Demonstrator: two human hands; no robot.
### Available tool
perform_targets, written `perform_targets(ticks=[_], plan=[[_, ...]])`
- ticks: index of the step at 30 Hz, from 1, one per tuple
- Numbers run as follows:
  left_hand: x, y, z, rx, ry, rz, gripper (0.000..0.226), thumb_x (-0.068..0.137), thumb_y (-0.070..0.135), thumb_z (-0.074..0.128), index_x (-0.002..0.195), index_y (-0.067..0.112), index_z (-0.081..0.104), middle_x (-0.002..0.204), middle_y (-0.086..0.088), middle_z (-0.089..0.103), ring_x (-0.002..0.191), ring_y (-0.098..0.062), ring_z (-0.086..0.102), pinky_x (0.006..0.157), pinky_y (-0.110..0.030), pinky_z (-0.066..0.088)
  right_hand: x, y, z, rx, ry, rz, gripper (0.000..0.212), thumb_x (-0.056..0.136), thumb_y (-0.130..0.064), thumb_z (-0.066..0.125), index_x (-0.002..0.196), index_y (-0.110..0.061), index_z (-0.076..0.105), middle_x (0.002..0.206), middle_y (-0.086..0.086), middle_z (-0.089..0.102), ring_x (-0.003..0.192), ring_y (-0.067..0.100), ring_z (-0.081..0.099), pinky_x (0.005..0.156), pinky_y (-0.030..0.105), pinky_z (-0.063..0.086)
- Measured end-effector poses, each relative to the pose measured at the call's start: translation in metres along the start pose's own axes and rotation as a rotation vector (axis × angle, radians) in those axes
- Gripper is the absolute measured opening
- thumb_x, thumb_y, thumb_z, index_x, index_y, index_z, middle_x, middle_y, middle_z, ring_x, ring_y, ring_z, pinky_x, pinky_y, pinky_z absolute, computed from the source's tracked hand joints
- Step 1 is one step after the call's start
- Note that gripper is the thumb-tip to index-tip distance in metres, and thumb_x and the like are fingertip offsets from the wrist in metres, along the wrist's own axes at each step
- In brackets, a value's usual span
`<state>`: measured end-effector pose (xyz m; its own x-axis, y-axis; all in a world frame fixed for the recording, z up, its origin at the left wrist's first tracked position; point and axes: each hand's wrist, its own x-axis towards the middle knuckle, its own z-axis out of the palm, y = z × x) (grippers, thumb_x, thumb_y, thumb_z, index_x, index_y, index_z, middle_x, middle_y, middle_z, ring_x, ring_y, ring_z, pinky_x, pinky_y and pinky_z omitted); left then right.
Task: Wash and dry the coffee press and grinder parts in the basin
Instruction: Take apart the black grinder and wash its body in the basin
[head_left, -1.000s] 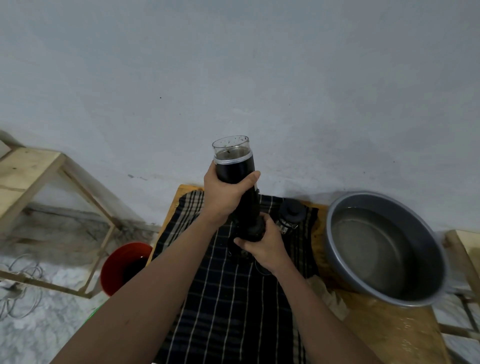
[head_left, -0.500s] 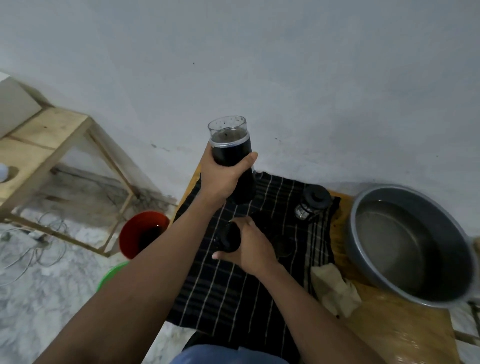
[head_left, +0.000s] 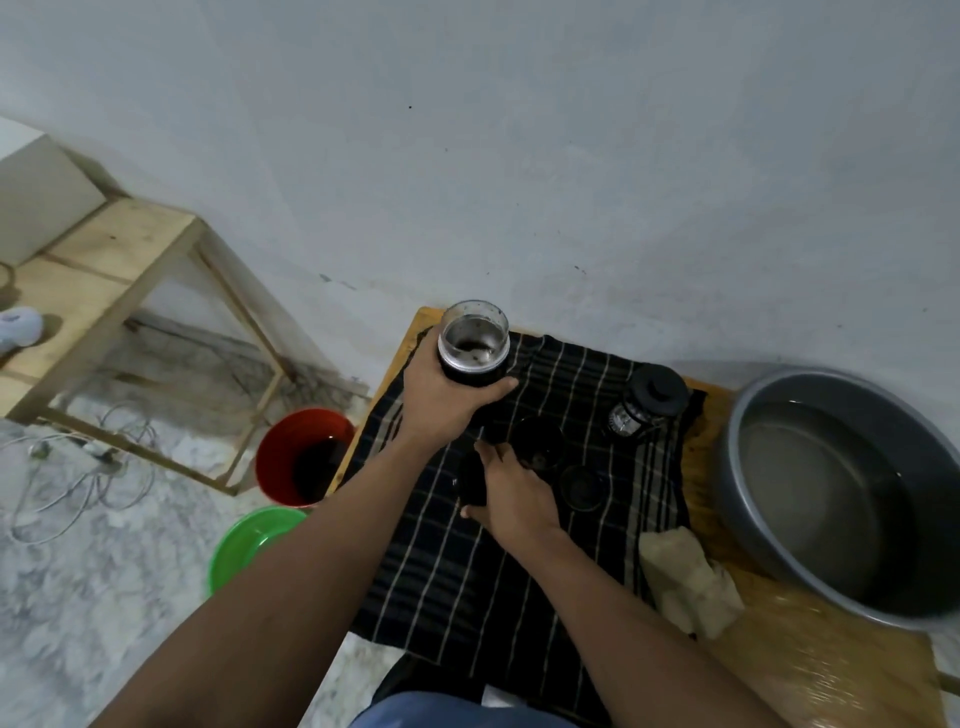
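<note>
My left hand (head_left: 447, 402) grips the grinder body (head_left: 472, 345), a black cylinder with a clear open top, upright over the far left of the striped cloth (head_left: 467, 582). My right hand (head_left: 517, 496) is closed on a small black grinder part (head_left: 470, 480) low on the cloth. Beside it lie a black cup-shaped part (head_left: 537, 441) and a round black lid (head_left: 582, 486). The coffee press (head_left: 649, 402) stands at the cloth's far right corner. The grey basin (head_left: 737, 415) holds water at the right.
A beige rag (head_left: 685, 582) lies between the cloth and the basin on the wooden table (head_left: 810, 670). On the floor to the left stand a red bucket (head_left: 283, 447) and a green bowl (head_left: 249, 540). A wooden frame table (head_left: 109, 260) and cables are further left.
The bottom part has come off the grinder body and gone down to the cloth in my right hand. My left hand has lowered the body. The view has tilted down.
</note>
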<state>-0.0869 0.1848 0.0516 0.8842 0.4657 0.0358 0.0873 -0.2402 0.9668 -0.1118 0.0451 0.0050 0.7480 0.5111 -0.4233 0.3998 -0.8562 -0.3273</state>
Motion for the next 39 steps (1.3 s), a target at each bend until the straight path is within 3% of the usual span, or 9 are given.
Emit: perform_targets(ticks=[4, 7, 11, 13, 16, 19, 22, 26, 39], plan=[[-0.005, -0.02, -0.002, 0.093, -0.003, 0.021, 0.074, 0.06, 0.031, 0.098, 0.123, 0.024, 0.061, 0.116, 0.01, 0.069, 0.111, -0.004, 0.064, 0.095, -0.028, 0.053, -0.001, 0.004, 0.006, 0.01, 0.021, 0.007, 0.092, 0.085, -0.039, 0.079, 0.156, -0.02, 0.024, 0.147, 0.006, 0.038, 0.12, 0.031, 0.06, 0.089, 0.044, 0.056], [-0.012, -0.029, -0.001, 0.125, 0.01, -0.014, 0.072, 0.058, 0.025, 0.099, 0.117, 0.027, 0.059, 0.106, 0.021, 0.064, 0.101, 0.016, 0.059, 0.085, -0.004, 0.045, -0.001, 0.009, 0.01, 0.008, 0.025, 0.001, 0.093, 0.084, -0.036, 0.08, 0.157, -0.021, 0.024, 0.144, 0.004, 0.038, 0.119, 0.029, 0.06, 0.089, 0.043, 0.055], [-0.018, -0.044, -0.003, 0.159, 0.043, -0.015, 0.075, 0.056, 0.022, 0.099, 0.121, 0.02, 0.061, 0.105, 0.026, 0.06, 0.099, 0.025, 0.053, 0.082, 0.002, 0.039, 0.001, 0.01, 0.015, 0.051, 0.032, -0.028, 0.093, 0.083, -0.033, 0.081, 0.157, -0.022, 0.025, 0.146, 0.001, 0.039, 0.123, 0.028, 0.058, 0.091, 0.043, 0.055], [-0.02, -0.051, -0.003, 0.167, 0.05, -0.028, 0.077, 0.056, 0.022, 0.1, 0.121, 0.021, 0.06, 0.107, 0.022, 0.062, 0.1, 0.023, 0.054, 0.083, 0.002, 0.039, 0.0, 0.013, 0.017, 0.087, 0.021, -0.032, 0.095, 0.082, -0.034, 0.081, 0.157, -0.023, 0.024, 0.149, 0.0, 0.039, 0.126, 0.026, 0.056, 0.094, 0.042, 0.055], [-0.025, -0.061, -0.003, 0.18, 0.042, -0.049, 0.079, 0.055, 0.027, 0.1, 0.124, 0.021, 0.06, 0.116, 0.007, 0.068, 0.104, 0.005, 0.06, 0.086, -0.002, 0.041, -0.004, 0.018, 0.018, 0.126, 0.017, -0.033, 0.095, 0.082, -0.046, 0.078, 0.157, -0.024, 0.024, 0.151, -0.003, 0.037, 0.128, 0.024, 0.053, 0.094, 0.041, 0.055], [-0.032, -0.074, -0.003, 0.173, 0.036, -0.059, 0.079, 0.055, 0.024, 0.1, 0.123, 0.02, 0.06, 0.119, 0.002, 0.068, 0.109, -0.007, 0.062, 0.089, -0.004, 0.043, -0.009, 0.017, 0.018, 0.162, 0.052, -0.024, 0.081, 0.09, -0.052, 0.064, 0.155, -0.021, 0.028, 0.151, -0.002, 0.04, 0.129, 0.023, 0.053, 0.096, 0.04, 0.053], [-0.035, -0.081, -0.003, 0.168, 0.034, -0.07, 0.082, 0.055, 0.029, 0.1, 0.125, 0.02, 0.058, 0.121, 0.004, 0.066, 0.113, -0.009, 0.062, 0.095, -0.016, 0.048, -0.009, 0.014, 0.017, 0.164, 0.062, -0.016, 0.071, 0.092, -0.047, 0.06, 0.152, -0.019, 0.034, 0.149, -0.001, 0.044, 0.128, 0.024, 0.054, 0.097, 0.041, 0.053], [-0.034, -0.086, -0.004, 0.179, 0.023, -0.066, 0.081, 0.056, 0.026, 0.1, 0.125, 0.016, 0.059, 0.119, 0.002, 0.066, 0.11, -0.01, 0.062, 0.088, -0.002, 0.041, -0.006, 0.008, 0.013, 0.168, 0.042, 0.013, 0.071, 0.09, -0.04, 0.066, 0.15, -0.019, 0.036, 0.144, 0.003, 0.047, 0.125, 0.026, 0.056, 0.093, 0.041, 0.054], [-0.031, -0.086, -0.004, 0.213, 0.029, -0.036, 0.083, 0.055, 0.025, 0.1, 0.127, 0.014, 0.06, 0.118, 0.001, 0.067, 0.109, -0.011, 0.062, 0.09, -0.002, 0.039, 0.002, -0.005, 0.01, 0.144, 0.037, 0.08, 0.069, 0.082, -0.029, 0.072, 0.141, -0.015, 0.039, 0.132, 0.008, 0.051, 0.115, 0.03, 0.061, 0.087, 0.042, 0.056]])
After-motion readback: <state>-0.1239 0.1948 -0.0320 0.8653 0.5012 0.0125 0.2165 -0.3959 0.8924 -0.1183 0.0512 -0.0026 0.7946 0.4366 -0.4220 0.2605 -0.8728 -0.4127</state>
